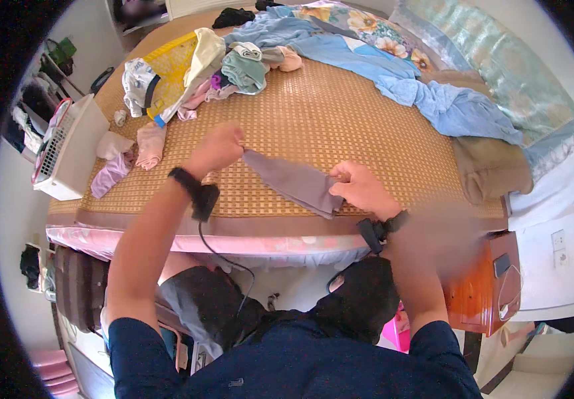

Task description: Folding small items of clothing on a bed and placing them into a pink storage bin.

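Stretched between my two hands is a mauve-grey piece of cloth [290, 178], a long narrow strip just above the woven mat. My left hand [219, 150] pinches its narrow left end, fingers closed. At the wider right end, my right hand [365, 190] grips the edge between thumb and fingers. I cannot tell what kind of garment it is. Left of my left hand lie a folded pink cloth [150, 145] and a crumpled lilac one [112, 174].
Beyond my hands, a heap of clothes holds a yellow piece [172, 66] and a green one [244, 72]. Blue clothing [463, 114] lies along the bed's far right, with a brown cloth [493, 169] nearer. A white plastic basket [74, 149] stands left; a wooden cabinet [476, 299] is right.
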### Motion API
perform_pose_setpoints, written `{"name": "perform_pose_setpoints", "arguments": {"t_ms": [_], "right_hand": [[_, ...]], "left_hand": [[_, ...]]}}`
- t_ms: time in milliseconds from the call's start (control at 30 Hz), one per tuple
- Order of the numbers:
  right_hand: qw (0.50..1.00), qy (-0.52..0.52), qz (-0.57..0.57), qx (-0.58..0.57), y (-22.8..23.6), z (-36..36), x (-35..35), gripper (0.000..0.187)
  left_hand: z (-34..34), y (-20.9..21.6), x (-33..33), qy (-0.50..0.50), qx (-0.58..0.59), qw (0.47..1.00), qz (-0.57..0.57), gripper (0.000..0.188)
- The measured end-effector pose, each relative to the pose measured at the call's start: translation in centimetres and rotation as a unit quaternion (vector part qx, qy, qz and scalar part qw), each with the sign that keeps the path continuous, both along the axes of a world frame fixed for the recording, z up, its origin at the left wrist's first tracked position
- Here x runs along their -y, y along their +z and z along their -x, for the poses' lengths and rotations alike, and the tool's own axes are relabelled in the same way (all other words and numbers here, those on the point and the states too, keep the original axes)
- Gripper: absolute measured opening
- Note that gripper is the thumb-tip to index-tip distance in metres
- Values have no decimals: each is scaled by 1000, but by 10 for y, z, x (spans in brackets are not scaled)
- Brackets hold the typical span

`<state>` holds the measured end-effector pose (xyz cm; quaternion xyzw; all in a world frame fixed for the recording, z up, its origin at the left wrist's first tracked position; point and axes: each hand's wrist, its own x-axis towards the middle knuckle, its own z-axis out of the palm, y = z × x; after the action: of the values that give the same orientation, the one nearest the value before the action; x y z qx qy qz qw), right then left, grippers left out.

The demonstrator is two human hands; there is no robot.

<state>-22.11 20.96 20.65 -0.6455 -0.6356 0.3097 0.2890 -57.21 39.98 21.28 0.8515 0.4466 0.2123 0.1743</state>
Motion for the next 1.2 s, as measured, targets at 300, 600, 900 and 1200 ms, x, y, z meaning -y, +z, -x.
{"name": "perform_pose_setpoints", "arguments": {"t_ms": [300,600,900,1200], "right_hand": [[998,-54,-14,18,3,29,29,70],[994,-81,68,-20,22,54,45,66],[995,-67,62,-27,16,69,61,72],[992,-44,33,-116,7,57,74,59]], "left_hand": [[-68,12,17,-48,33,966,-253,29],[-42,-17,198,-240,119,955,-130,57],[-38,-24,222,-173,119,967,-145,55],[-37,-39,222,-162,118,967,-159,49]]}}
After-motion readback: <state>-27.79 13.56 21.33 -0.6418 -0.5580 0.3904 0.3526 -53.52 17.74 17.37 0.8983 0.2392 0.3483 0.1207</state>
